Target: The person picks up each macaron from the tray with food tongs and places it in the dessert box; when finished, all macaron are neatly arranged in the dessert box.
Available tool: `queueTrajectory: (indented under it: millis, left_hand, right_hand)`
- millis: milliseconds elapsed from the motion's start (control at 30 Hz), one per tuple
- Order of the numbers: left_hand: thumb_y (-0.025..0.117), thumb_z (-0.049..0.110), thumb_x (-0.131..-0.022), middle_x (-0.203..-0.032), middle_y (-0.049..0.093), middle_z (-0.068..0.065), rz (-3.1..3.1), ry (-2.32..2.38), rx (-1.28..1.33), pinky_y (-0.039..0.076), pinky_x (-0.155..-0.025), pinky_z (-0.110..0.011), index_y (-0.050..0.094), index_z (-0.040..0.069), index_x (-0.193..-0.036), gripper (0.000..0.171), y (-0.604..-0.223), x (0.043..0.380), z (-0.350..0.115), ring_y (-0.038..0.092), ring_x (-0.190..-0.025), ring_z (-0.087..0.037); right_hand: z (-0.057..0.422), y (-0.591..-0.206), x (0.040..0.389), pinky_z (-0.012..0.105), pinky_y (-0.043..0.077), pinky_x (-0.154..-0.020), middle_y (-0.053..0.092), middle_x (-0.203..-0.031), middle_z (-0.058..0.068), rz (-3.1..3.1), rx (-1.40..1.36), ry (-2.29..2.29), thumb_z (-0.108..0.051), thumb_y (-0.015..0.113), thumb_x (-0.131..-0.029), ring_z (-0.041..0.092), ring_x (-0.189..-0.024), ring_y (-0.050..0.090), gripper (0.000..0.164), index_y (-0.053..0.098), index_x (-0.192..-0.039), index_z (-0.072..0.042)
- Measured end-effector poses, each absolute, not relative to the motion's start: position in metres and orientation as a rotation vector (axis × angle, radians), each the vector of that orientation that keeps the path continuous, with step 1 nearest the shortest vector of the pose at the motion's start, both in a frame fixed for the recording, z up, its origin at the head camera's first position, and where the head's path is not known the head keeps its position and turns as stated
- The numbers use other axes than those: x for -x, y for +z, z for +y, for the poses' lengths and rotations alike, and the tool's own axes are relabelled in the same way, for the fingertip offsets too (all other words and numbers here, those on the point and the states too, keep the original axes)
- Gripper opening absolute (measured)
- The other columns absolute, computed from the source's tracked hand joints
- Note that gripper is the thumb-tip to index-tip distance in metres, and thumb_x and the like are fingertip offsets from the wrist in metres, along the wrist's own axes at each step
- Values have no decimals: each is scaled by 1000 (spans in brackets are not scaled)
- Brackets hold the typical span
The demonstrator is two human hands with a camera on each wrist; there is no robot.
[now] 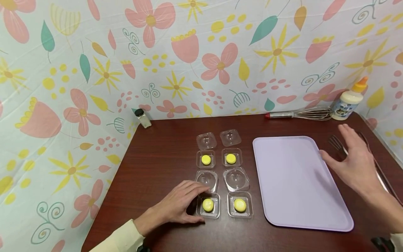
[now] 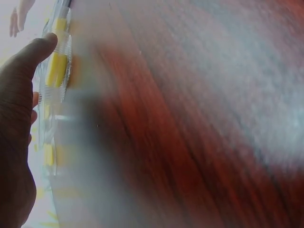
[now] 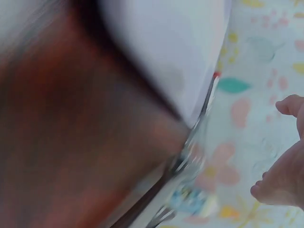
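Observation:
My left hand [image 1: 181,203] is at the near left clear plastic box [image 1: 217,212], its thumb by the near corner and fingers by the far side. Whether they press on it is hard to tell. A round yellow piece [image 1: 207,205] lies in that box. Its domed clear lid [image 1: 206,179] lies folded back behind it. In the left wrist view my thumb [image 2: 40,50] shows in front of the row of boxes [image 2: 64,78]. My right hand [image 1: 355,164] hovers over the table right of the lilac tray [image 1: 292,182], thumb and fingers spread, holding nothing.
Three more opened boxes hold yellow pieces: near right [image 1: 240,205], far left [image 1: 206,160] and far right [image 1: 231,158]. A fork [image 1: 337,142] lies beneath the right hand. A whisk [image 1: 310,113], a bottle [image 1: 346,105] and a small jar [image 1: 143,119] sit along the back.

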State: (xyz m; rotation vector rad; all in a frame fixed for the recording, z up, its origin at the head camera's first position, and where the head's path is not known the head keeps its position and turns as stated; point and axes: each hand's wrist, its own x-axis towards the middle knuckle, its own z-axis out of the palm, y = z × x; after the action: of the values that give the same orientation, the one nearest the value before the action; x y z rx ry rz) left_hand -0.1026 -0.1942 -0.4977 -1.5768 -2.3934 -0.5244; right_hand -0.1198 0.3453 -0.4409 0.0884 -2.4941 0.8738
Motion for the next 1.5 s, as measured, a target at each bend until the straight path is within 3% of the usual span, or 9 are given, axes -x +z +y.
queueTrajectory:
  millis: [167, 267, 400, 500, 633, 833, 900, 1233, 1500]
  left_hand:
    - [88, 60, -78, -146, 60, -4, -2397, -523, 1592, 43, -116, -39, 53, 3, -151, 99, -496, 104, -197, 55, -135, -20]
    - [87, 64, -78, -147, 59, -4, -2418, -514, 1611, 42, -117, -40, 52, 3, -152, 103, -492, 106, -198, 54, -136, -21]
    - [84, 66, -81, -151, 56, -7, -2455, -520, 1616, 41, -119, -43, 47, 2, -155, 105, -482, 115, -197, 53, -139, -26]
    - [83, 58, -87, -153, 56, -10, -2481, -560, 1558, 41, -118, -47, 43, 4, -158, 97, -471, 125, -191, 53, -141, -28]
    - [83, 46, -92, -153, 58, -8, -2531, -610, 1437, 42, -118, -48, 45, 10, -159, 85, -461, 138, -175, 54, -141, -26]
    - [82, 41, -95, -145, 65, -4, -2666, -554, 1335, 43, -117, -40, 55, 13, -153, 70, -462, 148, -146, 58, -137, -21]
    - [82, 42, -94, -143, 67, -4, -2689, -522, 1322, 44, -117, -40, 57, 13, -152, 69, -464, 150, -138, 59, -135, -21]
    - [86, 41, -90, -135, 72, -6, -2663, -444, 1330, 47, -114, -42, 63, 10, -145, 67, -476, 154, -114, 67, -125, -23]
    - [87, 42, -89, -132, 73, -6, -2604, -414, 1341, 48, -113, -37, 66, 11, -142, 65, -481, 156, -110, 69, -121, -21]
  right_hand:
    - [309, -438, 123, 35, 19, -129, 42, -160, 31, -2415, -397, 893, 5, 89, -70, 46, -152, 35, 101, 43, -159, 2]
    - [285, -438, 124, 19, 21, -123, 48, -157, 28, -2398, -602, 871, 6, 93, -64, 28, -152, 40, 108, 44, -160, -1]
    - [255, -440, 124, 12, 24, -119, 53, -156, 22, -2440, -857, 893, 4, 95, -67, 4, -148, 38, 107, 45, -161, -4]
    - [236, -444, 124, 9, 24, -117, 55, -155, 18, -2511, -985, 925, -2, 95, -74, 11, -146, 46, 98, 47, -159, -6]
    - [215, -453, 125, 12, 28, -117, 59, -152, 14, -2613, -1069, 934, -8, 96, -77, 30, -139, 57, 90, 52, -155, -2]
    - [198, -462, 128, 48, 51, -108, 64, -146, 12, -2676, -1123, 921, -11, 98, -75, 34, -133, 62, 83, 59, -148, 1]
    - [195, -464, 129, 52, 53, -105, 66, -143, 12, -2672, -1135, 928, -11, 98, -75, 33, -130, 64, 80, 61, -145, 1]
    - [186, -475, 131, 44, 60, -93, 76, -121, 4, -2637, -1118, 984, -6, 96, -77, 21, -111, 72, 56, 74, -128, -4]
    - [185, -481, 131, 38, 62, -84, 77, -113, 4, -2640, -1129, 995, -3, 96, -76, 20, -101, 73, 50, 76, -122, -3]
